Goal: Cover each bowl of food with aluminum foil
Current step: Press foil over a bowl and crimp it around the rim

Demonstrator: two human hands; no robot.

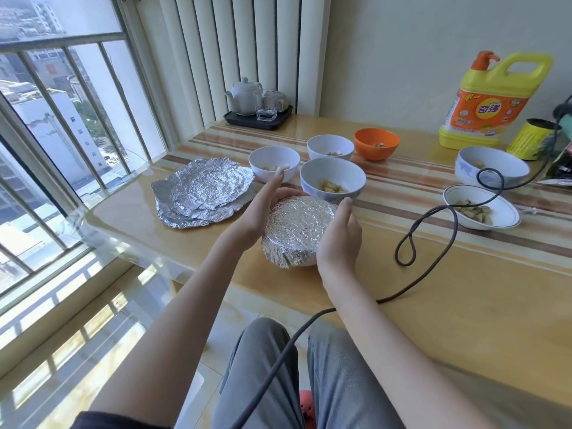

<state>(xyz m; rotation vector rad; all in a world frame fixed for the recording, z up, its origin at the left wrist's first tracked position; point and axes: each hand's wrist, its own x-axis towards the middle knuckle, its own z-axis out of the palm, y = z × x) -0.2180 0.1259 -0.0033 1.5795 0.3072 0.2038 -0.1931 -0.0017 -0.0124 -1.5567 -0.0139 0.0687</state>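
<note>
The left hand [261, 209] and right hand [339, 239] cup opposite sides of the foil-covered bowl [297, 230], fingers pressed flat against its wrap, near the front of the surface [464, 289]. Just beyond stand uncovered bowls of food [332, 179]; a stack of foil sheets [201, 193] lies to the left.

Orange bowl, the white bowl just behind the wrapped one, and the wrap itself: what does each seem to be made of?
Orange bowl: probably plastic, with solid even colour and a soft sheen.
White bowl: looks like glazed ceramic or melamine, glossy with a faint blue pattern outside; the frame cannot settle which.
Wrap on the covered bowl: aluminum foil, silvery, finely crinkled and folded down over the rim.
</note>
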